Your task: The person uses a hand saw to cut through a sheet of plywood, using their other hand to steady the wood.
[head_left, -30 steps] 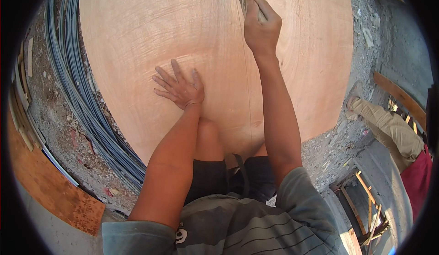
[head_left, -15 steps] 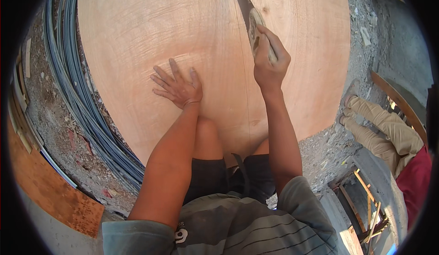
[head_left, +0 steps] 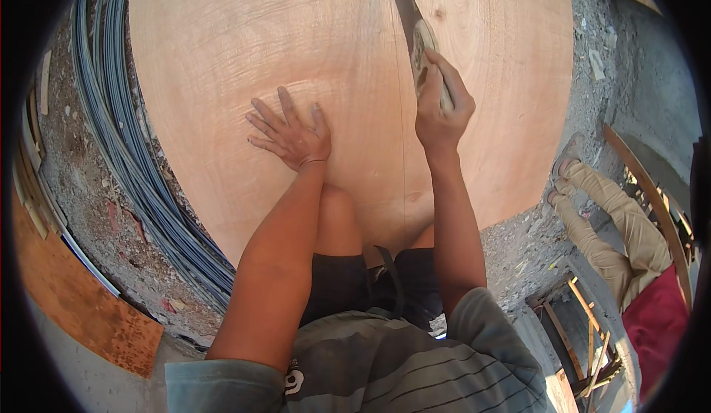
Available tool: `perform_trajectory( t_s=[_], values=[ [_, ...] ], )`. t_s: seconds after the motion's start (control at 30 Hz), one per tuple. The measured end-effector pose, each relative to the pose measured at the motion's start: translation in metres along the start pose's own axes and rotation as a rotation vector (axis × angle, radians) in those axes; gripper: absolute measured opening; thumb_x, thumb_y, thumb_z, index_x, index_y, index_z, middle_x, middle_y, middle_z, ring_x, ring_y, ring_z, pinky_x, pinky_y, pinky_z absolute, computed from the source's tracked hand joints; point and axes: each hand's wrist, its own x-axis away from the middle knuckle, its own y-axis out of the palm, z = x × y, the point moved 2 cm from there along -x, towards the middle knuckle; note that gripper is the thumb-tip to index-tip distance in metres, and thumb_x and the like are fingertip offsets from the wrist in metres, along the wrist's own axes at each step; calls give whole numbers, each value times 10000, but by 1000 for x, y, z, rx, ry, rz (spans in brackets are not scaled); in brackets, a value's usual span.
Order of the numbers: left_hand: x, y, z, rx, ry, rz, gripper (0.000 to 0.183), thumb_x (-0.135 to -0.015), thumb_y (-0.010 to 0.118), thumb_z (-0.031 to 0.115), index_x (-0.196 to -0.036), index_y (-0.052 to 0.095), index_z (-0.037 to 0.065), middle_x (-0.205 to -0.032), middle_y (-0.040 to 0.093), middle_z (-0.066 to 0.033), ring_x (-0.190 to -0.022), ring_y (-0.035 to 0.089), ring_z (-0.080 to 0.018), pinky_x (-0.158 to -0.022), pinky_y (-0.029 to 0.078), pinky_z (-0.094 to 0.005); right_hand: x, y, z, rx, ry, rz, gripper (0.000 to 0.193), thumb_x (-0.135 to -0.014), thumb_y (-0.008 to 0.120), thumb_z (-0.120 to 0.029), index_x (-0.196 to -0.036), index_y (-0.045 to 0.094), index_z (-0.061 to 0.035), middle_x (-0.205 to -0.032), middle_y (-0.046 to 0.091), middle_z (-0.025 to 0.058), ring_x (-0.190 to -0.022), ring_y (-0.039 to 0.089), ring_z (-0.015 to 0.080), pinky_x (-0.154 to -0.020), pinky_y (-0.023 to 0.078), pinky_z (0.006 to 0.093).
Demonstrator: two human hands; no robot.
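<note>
A large plywood sheet (head_left: 244, 58) lies in front of me, with my knees at its near edge. My right hand (head_left: 446, 109) is closed around the pale handle of a handsaw (head_left: 406, 13), whose blade points away from me and runs off the top of the view. A thin straight line runs down the sheet from near the saw toward me. My left hand (head_left: 292, 135) lies flat on the plywood left of that line, fingers spread, holding nothing.
A bundle of grey rods (head_left: 141, 146) curves along the sheet's left side. Another board (head_left: 89, 309) lies at the lower left. On the right, a person in tan trousers (head_left: 615, 217) is on rough ground, near a pit with wooden sticks (head_left: 592, 331).
My right hand and the saw have shifted slightly down and right in the view. My left hand stays flat on the sheet. The person at the right has moved a little.
</note>
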Motion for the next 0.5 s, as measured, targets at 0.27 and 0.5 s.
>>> perform_trajectory(
  t_s=[0.27,0.5],
  values=[
    [7,2,28,45,15,-49,769,-973,586,544,-1657,386,255,-1764,131,-231,-1616,64,-499,-1226,11,-747,-85,29,20,-2,-63,59,232,-1026,607,-59,-1170,758,41,-908,786,108,-744,636,84,-702,528,254],
    [3,-3,2,-15,-11,-54,784,-967,590,548,-1661,379,251,-1766,125,-227,-1617,64,-496,-1224,16,-749,34,-21,-12,46,10,-7,250,-1012,584,12,-1195,744,67,-963,795,154,-774,683,90,-719,533,229]
  ],
)
